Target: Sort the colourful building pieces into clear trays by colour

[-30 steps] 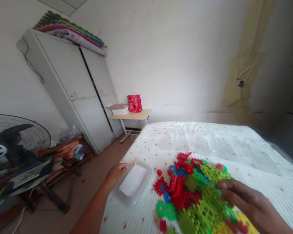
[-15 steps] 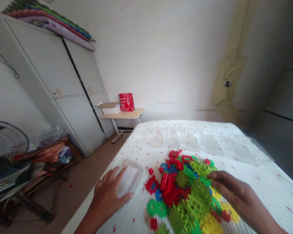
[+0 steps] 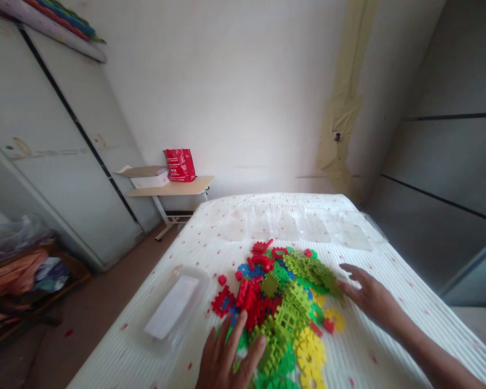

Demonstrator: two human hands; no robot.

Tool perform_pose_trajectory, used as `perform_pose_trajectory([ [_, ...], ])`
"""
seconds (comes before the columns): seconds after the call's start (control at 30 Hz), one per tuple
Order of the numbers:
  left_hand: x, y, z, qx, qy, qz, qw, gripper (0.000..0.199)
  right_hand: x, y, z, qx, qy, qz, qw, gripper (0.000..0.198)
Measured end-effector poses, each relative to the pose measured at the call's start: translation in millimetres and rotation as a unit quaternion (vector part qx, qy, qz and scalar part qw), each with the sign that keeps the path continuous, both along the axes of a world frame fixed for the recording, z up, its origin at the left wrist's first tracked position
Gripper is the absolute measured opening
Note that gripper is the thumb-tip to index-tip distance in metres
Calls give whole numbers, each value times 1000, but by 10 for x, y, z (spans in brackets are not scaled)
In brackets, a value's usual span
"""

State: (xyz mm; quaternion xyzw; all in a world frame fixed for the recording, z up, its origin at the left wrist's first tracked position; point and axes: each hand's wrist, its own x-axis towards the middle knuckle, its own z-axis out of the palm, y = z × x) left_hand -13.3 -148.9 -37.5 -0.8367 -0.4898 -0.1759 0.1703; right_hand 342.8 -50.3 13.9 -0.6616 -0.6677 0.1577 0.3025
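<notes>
Interlocking plastic building pieces (image 3: 285, 310) are heaped on a red-flecked white cover (image 3: 202, 237), between five and six o'clock in the view. At the heap's seven-to-eight o'clock edge, the left hand (image 3: 228, 354) is held with fingers spread; at three o'clock, the right hand (image 3: 368, 300) is held with fingers parted. Whether pieces are touched cannot be told. Handling of the heap seems the step in hand; for any pick-up, closing on one piece would be needed. A clear plastic box (image 3: 206, 281) is seen at nine o'clock. On the red bag (image 3: 180, 165), toward ten, white lettering cannot be read.
</notes>
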Motion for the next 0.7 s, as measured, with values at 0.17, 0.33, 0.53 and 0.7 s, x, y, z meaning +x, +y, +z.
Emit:
perform_pose_trajectory([
  [0.17, 196, 172, 34, -59, -29, 16, 998, 89, -144, 244, -123, 27, -67, 32, 997, 60],
  [0.33, 226, 328, 73, -134, -48, -41, 989, 96, -580, 319, -56, 42, -109, 78, 990, 59],
  [0.53, 332, 400, 133, -205, -80, -60, 974, 119, -755, 308, 24, 10, -82, 104, 991, 44],
  [0.7, 536, 427, 173, -203, -132, -56, 969, 116, -751, 286, 79, -38, 20, 123, 991, 46],
])
